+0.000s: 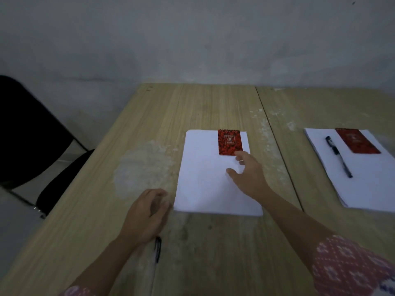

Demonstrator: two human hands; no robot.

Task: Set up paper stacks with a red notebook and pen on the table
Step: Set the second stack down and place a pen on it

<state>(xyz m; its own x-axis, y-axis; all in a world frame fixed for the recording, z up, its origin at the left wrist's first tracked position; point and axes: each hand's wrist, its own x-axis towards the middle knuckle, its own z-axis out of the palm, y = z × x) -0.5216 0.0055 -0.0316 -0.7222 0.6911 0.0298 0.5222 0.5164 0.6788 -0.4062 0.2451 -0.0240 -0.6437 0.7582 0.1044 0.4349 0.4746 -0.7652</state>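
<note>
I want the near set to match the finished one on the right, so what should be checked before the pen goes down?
1. Near white paper stack lies flat on the light wooden table: ok.
2. Red spiral notebook sits on that stack's far right part: ok.
3. Right hand clear of the pen's spot: not ok, it hovers over the stack beside the notebook.
4. Black pen gripped in the left hand: ok.
5. Pen cap on: cannot tell.
6. Far paper stack holds its own red notebook and black pen: ok.
</note>
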